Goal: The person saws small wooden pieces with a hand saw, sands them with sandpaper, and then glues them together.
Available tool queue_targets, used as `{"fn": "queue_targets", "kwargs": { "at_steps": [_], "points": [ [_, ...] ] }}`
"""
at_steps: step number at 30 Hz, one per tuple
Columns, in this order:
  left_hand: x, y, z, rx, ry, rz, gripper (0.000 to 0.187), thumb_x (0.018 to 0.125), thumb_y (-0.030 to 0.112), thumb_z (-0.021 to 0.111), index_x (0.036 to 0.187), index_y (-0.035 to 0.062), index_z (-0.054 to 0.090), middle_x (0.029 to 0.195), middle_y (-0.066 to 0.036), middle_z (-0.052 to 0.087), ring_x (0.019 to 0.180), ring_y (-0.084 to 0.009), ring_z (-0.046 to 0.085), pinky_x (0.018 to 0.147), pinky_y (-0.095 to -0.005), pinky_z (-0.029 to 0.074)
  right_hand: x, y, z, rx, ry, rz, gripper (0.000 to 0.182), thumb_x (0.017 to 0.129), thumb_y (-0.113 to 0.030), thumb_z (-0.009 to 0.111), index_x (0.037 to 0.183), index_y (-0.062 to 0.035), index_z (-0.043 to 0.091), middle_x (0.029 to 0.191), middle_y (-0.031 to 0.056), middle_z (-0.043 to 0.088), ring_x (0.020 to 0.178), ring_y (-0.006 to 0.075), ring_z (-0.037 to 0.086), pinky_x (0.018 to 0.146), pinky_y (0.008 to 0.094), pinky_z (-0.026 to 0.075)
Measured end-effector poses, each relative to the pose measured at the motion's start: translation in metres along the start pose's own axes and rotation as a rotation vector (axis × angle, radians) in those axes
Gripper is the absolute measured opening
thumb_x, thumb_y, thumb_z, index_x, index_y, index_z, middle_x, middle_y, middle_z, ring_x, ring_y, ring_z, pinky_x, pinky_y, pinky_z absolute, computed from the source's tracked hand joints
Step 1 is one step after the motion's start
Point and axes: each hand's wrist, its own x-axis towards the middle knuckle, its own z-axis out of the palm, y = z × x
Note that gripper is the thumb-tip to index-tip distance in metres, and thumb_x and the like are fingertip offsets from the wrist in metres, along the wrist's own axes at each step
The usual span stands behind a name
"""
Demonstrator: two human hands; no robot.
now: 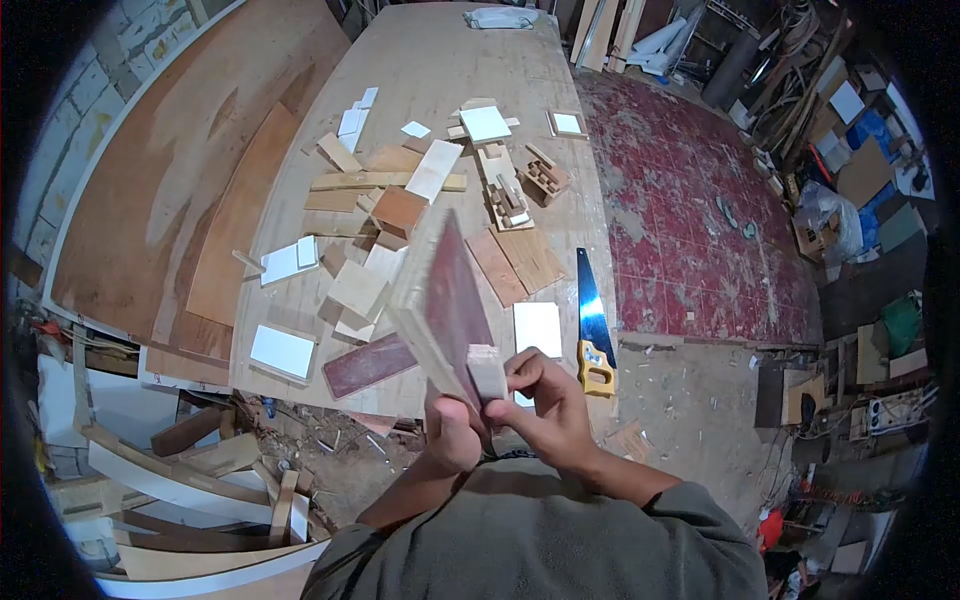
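Observation:
My left hand (455, 438) is closed around the lower end of a plywood board (452, 290) with a reddish-brown face, held up on edge in front of my body. The top of the board is slightly blurred. Between the fingers and thumb of my right hand (548, 408) is a small pale wood block (487, 372), close against the board's reddish face. Under them, a similar reddish-brown board (368, 366) lies near the table's front edge. To the right of my hands is a handsaw (594, 325) with a yellow handle.
The wooden table (410, 60) carries many offcuts, among them white-faced pieces (283, 350), a wood strip (350, 181) and a block assembly (503, 188). Large plywood sheets (170, 180) lean at the left. Scrap wood (210, 470) lies below them; clutter lines the right wall.

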Motion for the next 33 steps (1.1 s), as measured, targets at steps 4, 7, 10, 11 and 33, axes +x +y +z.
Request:
{"fn": "queue_targets", "kwargs": {
  "at_steps": [4,7,10,11,33],
  "points": [
    [0.0,-0.026,0.021,0.423,0.178,0.061,0.081,0.1,0.056,0.038,0.147,-0.0088,0.025,0.151,-0.018,0.031,0.139,-0.0287,0.031,0.116,-0.0408,0.019,0.047,-0.019,-0.019,0.036,0.178,0.038,0.021,0.087,-0.012,0.074,0.092,-0.004,0.056,0.096,0.0042,0.057,0.083,0.0088,0.055,0.076,0.0254,0.047],
    [0.016,-0.023,0.038,0.037,0.402,0.015,0.099,0.084,0.069,0.057,0.149,0.0004,0.026,0.149,-0.01,0.036,0.139,-0.0221,0.035,0.113,-0.0364,0.029,0.055,-0.017,-0.025,-0.079,0.31,-0.15,0.024,0.089,-0.011,0.072,0.097,-0.0048,0.05,0.097,0.0058,0.058,0.079,0.0081,0.055,0.061,0.0229,0.047],
    [-0.001,-0.008,0.0,0.01,0.397,0.017,0.085,0.092,0.068,0.044,0.147,0.0044,0.031,0.14,-0.009,0.046,0.127,-0.0236,0.046,0.106,-0.0397,0.037,0.038,-0.015,-0.03,-0.072,0.288,-0.139,0.027,0.091,-0.008,0.068,0.101,-0.0073,0.042,0.101,0.0067,0.056,0.077,0.0082,0.053,0.061,0.0229,0.046],
    [-0.003,-0.006,-0.003,0.066,0.471,0.047,0.081,0.095,0.066,0.039,0.147,0.0044,0.031,0.14,-0.01,0.046,0.126,-0.024,0.047,0.105,-0.0403,0.037,0.031,-0.011,-0.031,-0.08,0.251,-0.11,0.028,0.092,-0.007,0.066,0.102,-0.0079,0.04,0.101,0.0066,0.054,0.077,0.008,0.052,0.062,0.0227,0.045],
    [-0.006,0.006,-0.008,0.035,0.241,-0.05,0.078,0.096,0.064,0.039,0.131,-0.005,0.041,0.115,-0.015,0.058,0.105,-0.0228,0.058,0.088,-0.0372,0.047,0.011,0.002,0.001,-0.582,0.011,-0.225,0.026,0.08,-0.008,0.076,0.104,-0.0015,0.066,0.092,0.0066,0.063,0.085,0.0164,0.056,0.072,0.0286,0.044]
  ]
}}
